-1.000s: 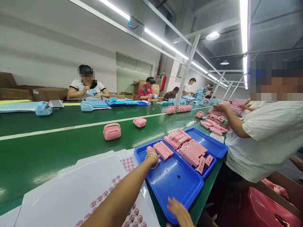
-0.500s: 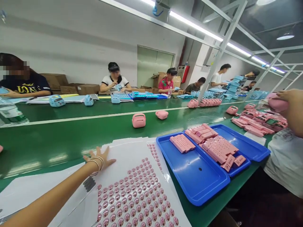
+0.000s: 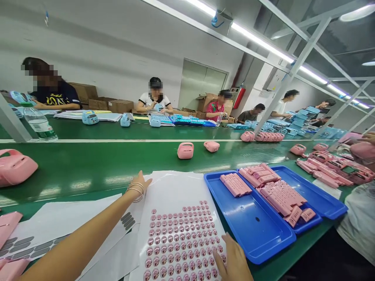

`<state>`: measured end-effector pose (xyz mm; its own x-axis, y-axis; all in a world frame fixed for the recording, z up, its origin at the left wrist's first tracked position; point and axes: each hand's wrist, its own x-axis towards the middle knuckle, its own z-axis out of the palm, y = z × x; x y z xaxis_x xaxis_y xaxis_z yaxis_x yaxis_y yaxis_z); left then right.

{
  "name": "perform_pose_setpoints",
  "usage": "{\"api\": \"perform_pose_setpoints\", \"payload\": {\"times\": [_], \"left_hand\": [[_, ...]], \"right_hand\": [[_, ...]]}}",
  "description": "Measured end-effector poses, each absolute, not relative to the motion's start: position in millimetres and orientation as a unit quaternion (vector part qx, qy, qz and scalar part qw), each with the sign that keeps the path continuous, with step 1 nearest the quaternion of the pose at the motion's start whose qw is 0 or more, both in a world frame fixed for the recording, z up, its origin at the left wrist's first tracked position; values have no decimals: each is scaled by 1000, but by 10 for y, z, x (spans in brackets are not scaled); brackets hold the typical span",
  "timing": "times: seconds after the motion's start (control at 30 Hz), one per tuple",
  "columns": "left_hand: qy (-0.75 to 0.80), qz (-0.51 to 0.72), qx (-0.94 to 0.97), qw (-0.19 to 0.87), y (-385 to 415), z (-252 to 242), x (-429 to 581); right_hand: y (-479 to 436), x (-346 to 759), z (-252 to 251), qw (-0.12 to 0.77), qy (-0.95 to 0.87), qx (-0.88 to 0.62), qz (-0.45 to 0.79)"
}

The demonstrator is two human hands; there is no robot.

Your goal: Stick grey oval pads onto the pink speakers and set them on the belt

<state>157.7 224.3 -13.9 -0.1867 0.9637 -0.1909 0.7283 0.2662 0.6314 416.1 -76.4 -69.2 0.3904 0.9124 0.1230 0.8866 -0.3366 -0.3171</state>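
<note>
A white sheet with rows of round pink stickers lies on the green bench in front of me. At its upper left corner, my left hand rests with thumb and forefinger apart; the other fingers are partly hidden. My right hand is at the sheet's lower right edge, thumb over the stickers and fingers apart. Other white sheets with grey oval stickers lie under my left forearm. Right of the sticker sheet stands a blue tray holding a few pink plastic parts.
A second blue tray holds stacked pink parts; another blue tray adjoins it. Pink handled cases stand along the green bench. A water bottle is at left. Co-workers sit opposite; another person's hand is at far right.
The sticker sheet has turned straighter towards me. My left hand has gone from spread flat on it to its upper left corner. My right hand has come into view at its right edge.
</note>
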Motion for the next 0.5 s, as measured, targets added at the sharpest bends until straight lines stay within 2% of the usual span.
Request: {"api": "perform_pose_setpoints", "payload": {"times": [0.2,0.37,0.5], "left_hand": [[658,327,536,415,2129,-298,1289],[633,379,468,487,2104,-330,1230],[602,386,484,505,2043,-279,1357]], "right_hand": [[20,3911,-648,133,-523,-841,39],[103,3903,-635,119,-545,-830,20],[85,4037,-755,107,-528,-843,-10]]}}
